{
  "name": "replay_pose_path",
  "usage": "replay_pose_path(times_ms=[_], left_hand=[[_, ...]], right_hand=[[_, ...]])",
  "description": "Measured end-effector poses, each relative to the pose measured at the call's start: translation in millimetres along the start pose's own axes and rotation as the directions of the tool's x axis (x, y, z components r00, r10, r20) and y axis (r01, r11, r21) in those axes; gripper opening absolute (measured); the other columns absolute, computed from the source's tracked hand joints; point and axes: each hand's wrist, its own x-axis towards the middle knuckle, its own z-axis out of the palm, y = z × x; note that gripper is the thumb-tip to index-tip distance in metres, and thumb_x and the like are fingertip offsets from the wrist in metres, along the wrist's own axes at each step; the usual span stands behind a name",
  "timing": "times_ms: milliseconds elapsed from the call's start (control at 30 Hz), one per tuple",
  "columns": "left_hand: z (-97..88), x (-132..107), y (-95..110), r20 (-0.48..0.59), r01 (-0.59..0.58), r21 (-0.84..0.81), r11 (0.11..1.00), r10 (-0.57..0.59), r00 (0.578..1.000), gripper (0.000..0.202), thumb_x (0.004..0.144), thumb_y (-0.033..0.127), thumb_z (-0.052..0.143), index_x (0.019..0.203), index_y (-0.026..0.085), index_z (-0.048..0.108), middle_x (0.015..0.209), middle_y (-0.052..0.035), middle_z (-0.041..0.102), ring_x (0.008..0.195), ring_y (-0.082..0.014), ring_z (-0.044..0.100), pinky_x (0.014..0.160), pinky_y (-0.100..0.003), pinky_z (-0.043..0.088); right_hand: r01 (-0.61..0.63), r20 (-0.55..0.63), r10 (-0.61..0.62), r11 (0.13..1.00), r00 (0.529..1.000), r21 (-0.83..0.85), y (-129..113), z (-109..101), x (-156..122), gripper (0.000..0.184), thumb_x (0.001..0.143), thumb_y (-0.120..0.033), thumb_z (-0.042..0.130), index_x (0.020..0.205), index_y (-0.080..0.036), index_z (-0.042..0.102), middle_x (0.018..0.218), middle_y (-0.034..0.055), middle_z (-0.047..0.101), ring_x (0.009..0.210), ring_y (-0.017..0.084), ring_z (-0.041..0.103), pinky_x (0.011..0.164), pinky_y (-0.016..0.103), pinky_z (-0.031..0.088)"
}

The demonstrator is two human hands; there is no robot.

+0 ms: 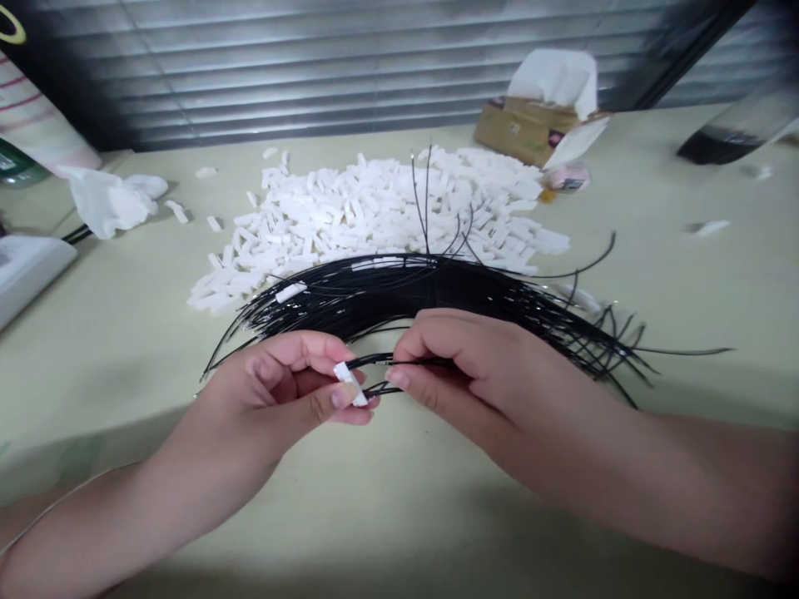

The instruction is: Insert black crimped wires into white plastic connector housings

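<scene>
Between the thumb and fingers of my left hand (293, 387) is a small white connector housing (351, 384), held tilted. Several thin black wires (373, 359) run from its right side toward my right hand (465, 362). That hand is closed, thumb and index finger pinching a black wire with a small metal tip near the housing. How far the wires go into the housing is too small to tell. Just beyond both hands a thick curved bundle of black wires (399, 291) lies on the table, metal tips showing at its ends. One loose white housing (290, 292) rests on the bundle.
Behind the bundle spreads a large heap of white housings (374, 208). A tissue pack (530, 125) stands at the back, a bottle of dark liquid (724, 141) at the right. Crumpled tissue (112, 200) and a white device (31, 270) lie left. Window blinds (250, 66) close off the back.
</scene>
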Motion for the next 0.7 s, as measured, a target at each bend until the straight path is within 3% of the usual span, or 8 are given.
replay_pose_path(times_ms=[700], left_hand=[[1.2,-0.2,-0.3,-0.034,-0.006,0.008,1.000,0.006,0.999,0.010,0.073,0.015,0.072,0.078,0.021,0.066,0.071,0.0045,0.071,0.067,-0.0078,0.068,0.065,-0.012,0.054]], right_hand=[[-0.126,0.108,0.126,0.992,0.986,-0.005,-4.5,-2.1,0.2,0.023,0.085,-0.021,0.048,0.063,-0.018,0.054,0.056,-0.0031,0.054,0.048,0.008,0.045,0.043,0.020,0.031]])
